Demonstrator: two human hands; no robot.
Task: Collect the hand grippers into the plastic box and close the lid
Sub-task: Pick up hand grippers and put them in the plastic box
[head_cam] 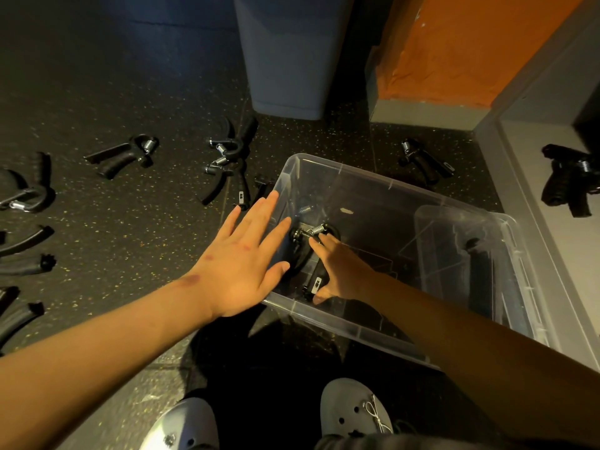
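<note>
Hand gripper (300, 254) of black plastic with a steel coil spring lies on the bottom of the clear plastic storage box (357, 177), close to the box's left end wall. The right hand (341, 267) reaches down inside the box and spans it, fingertips by the spring and thumb at the labelled end of one handle; whether it grasps the gripper or only touches it I cannot tell. The left hand (246, 264) is released, palm down with fingers straight and spread, held over the box's left rim. The box's clear lid (454, 241) stands tilted inside the right end of the box, with a dark handle (480, 274) showing through it.

The box sits on the dark speckled rubber floor (130, 76). More black grippers lie on the floor: a tangled pair (229, 160) just beyond the box's left far corner, a single one (125, 157) farther left, a scatter of others (26, 193) along the left edge of view, and one (425, 162) beyond the box's far side. Another (568, 180) rests on the grey ledge (519, 151) to the right. A grey bin (285, 60) stands behind on the floor, beside an orange wall (470, 43). Two grey shoes (354, 407) show at the near side.
</note>
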